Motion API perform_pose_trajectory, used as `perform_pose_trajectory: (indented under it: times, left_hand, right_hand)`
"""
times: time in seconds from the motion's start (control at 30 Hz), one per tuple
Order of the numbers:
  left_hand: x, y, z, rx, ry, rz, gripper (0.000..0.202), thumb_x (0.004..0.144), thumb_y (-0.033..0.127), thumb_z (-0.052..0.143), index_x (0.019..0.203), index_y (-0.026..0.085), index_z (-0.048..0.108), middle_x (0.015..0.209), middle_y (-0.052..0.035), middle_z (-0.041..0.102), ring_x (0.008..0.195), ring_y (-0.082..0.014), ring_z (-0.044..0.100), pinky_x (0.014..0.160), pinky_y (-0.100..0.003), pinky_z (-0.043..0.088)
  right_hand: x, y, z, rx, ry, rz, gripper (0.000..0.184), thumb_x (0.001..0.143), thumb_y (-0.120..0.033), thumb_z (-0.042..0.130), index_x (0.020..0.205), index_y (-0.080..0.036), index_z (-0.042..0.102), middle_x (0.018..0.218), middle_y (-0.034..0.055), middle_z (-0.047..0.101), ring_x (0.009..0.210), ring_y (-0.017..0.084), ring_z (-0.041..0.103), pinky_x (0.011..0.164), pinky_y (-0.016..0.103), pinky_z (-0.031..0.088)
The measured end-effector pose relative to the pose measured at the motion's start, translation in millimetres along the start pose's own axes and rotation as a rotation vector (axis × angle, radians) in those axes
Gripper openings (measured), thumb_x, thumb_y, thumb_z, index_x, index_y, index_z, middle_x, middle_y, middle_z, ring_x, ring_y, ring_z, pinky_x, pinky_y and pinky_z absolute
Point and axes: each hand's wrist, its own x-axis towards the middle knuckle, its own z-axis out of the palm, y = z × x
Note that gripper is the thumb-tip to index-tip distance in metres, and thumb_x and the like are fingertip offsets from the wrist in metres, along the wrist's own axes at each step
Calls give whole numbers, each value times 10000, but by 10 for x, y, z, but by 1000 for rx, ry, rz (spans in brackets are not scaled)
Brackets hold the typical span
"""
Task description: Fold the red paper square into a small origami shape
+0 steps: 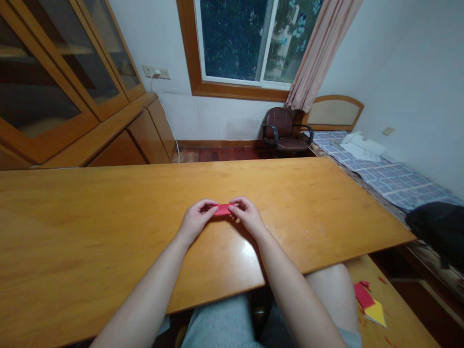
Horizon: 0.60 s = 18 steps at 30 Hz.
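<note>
A small folded piece of red paper (223, 210) is stretched between my two hands, above the middle of the wooden table (108, 232). My left hand (197, 217) pinches its left end, thumb on the near face and fingers behind. At the right end, my right hand (248, 215) grips it the same way, with some fingers curled underneath. Parts of the paper's ends are covered by my fingers. Its exact folds are too small to make out.
Tiny pale scraps (307, 232) lie on the table to the right. A lower surface beside my leg bears red paper (363, 295) and yellow paper (377, 313). Beyond stand a brown armchair (281, 125), a bed (391, 179) with a black bag (437, 227), and a cabinet (119, 150).
</note>
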Motion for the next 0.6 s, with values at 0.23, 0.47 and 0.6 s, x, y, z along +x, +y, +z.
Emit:
perform_pose_trajectory:
  times: [0.23, 0.47, 0.6]
  left_hand:
    - [-17, 21, -19, 39, 4, 4, 244, 783, 397, 691, 898, 184, 724, 891, -47, 742, 846, -204, 675, 827, -320, 528]
    - [-17, 9, -22, 37, -5, 18, 257, 806, 402, 674, 930, 184, 730, 950, -59, 742, 898, -214, 673, 872, -338, 519]
    - [-8, 12, -24, 54, -1, 27, 256, 805, 401, 672, 929, 185, 737, 951, -61, 744, 904, -216, 673, 892, -346, 512]
  right_hand:
    - [0, 15, -6, 21, 0, -10, 322, 744, -409, 746, 950, -186, 636, 669, -20, 641, 559, 107, 569, 542, 221, 435]
    - [2, 19, -5, 21, -1, -17, 322, 756, -412, 740, 966, -191, 637, 682, -19, 639, 580, 116, 584, 554, 226, 432]
    - [-4, -5, 0, -3, 4, -15, 280, 772, -401, 724, 938, -186, 652, 676, -15, 633, 587, 120, 590, 554, 228, 426]
